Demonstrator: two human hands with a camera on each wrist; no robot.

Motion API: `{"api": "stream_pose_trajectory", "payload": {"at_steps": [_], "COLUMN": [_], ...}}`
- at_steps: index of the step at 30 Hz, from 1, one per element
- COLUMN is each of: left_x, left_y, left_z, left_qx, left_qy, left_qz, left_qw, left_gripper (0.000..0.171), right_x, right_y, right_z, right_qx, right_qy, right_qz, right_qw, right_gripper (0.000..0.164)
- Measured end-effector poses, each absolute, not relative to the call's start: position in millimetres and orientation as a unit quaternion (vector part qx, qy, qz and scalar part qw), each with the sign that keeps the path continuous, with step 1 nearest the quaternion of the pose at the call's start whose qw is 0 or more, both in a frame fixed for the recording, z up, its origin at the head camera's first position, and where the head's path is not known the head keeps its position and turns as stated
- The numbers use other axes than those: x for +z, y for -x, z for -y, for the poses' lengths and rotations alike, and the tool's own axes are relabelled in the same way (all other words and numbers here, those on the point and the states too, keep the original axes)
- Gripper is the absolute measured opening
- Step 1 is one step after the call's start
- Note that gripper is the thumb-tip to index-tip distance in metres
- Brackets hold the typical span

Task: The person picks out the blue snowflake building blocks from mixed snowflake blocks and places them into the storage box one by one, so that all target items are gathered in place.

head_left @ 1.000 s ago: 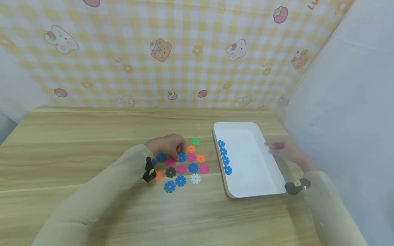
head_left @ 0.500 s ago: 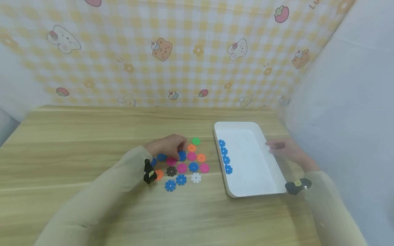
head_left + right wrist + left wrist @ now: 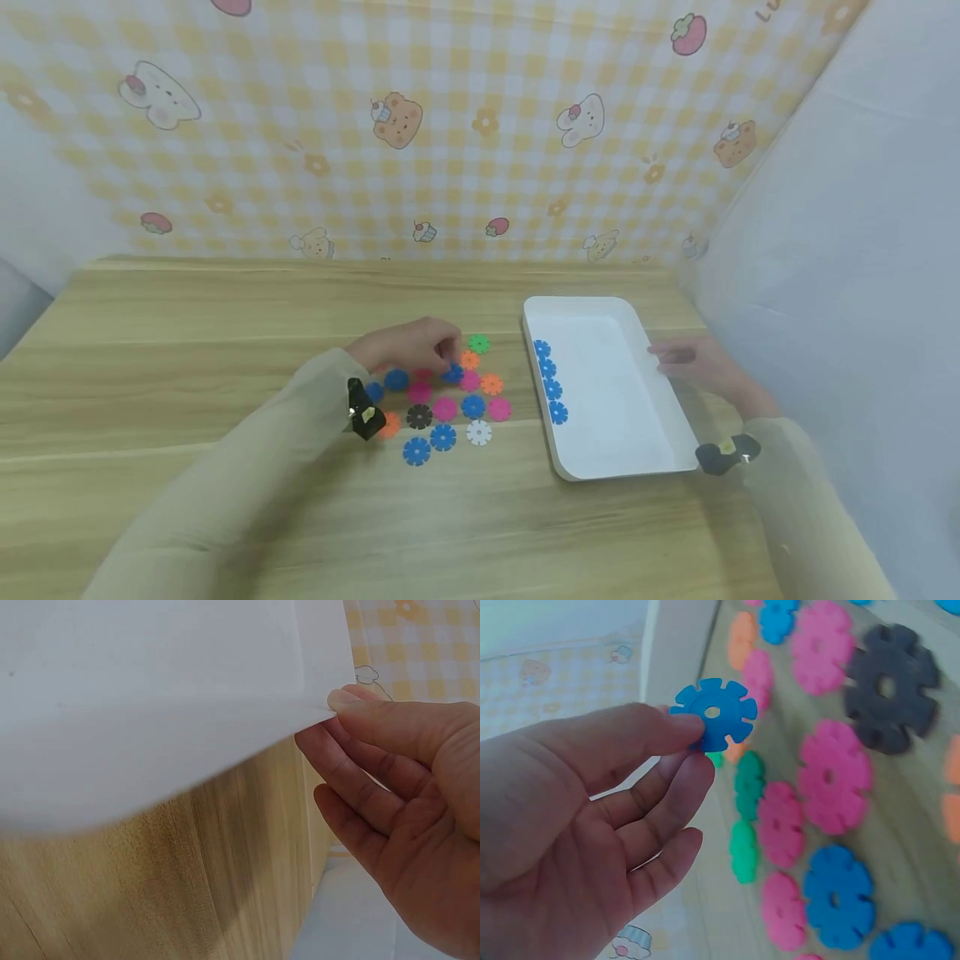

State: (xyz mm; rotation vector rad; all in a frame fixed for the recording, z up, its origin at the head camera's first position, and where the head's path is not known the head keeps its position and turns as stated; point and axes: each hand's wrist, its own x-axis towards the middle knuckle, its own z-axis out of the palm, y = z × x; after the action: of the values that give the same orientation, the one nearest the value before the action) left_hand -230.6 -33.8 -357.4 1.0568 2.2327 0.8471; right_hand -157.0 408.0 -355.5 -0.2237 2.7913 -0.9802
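My left hand [image 3: 411, 342] pinches a blue notched disc [image 3: 727, 707] between thumb and fingers, raised over the spread of other discs. In the left wrist view pink discs [image 3: 835, 778], a dark one [image 3: 891, 688] and green ones [image 3: 750, 786] lie on the table beyond it. My right hand [image 3: 701, 367] pinches the right rim of a white tray [image 3: 615, 417], thumb on the inner side and fingers below the edge in the right wrist view. Several blue discs [image 3: 552, 388] lie in a row along the tray's left inner wall.
Orange discs [image 3: 492, 384], a white disc [image 3: 479, 432] and more blue discs [image 3: 417, 451] are scattered left of the tray on the wooden table [image 3: 480, 525]. A checked cloth [image 3: 480, 167] hangs behind, and a pale sheet [image 3: 847, 275] stands at the right.
My left hand has lifted the blue disc from among the others and moved slightly up and right. The right hand keeps its hold on the tray rim.
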Motion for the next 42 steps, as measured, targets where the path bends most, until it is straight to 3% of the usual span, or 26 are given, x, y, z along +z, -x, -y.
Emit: {"api": "stream_pose_trajectory", "payload": {"at_steps": [29, 42], "left_x": [-338, -348], "left_y": [267, 274], "left_z": [-70, -92], "left_qx": [0.401, 0.395], "left_qy": [-0.381, -0.351], "left_qz": [-0.806, -0.824], "left_qw": [0.211, 0.205], "left_gripper": [0.017, 0.018], "right_x": [-348, -352], "right_y": [154, 157], "right_z": [-401, -402], "right_qx": [-0.323, -0.317], "right_qy": [0.089, 0.098], "right_qz": [-0.939, -0.94], "right_qw": [0.084, 0.079], "right_gripper": [0.036, 0.035]}}
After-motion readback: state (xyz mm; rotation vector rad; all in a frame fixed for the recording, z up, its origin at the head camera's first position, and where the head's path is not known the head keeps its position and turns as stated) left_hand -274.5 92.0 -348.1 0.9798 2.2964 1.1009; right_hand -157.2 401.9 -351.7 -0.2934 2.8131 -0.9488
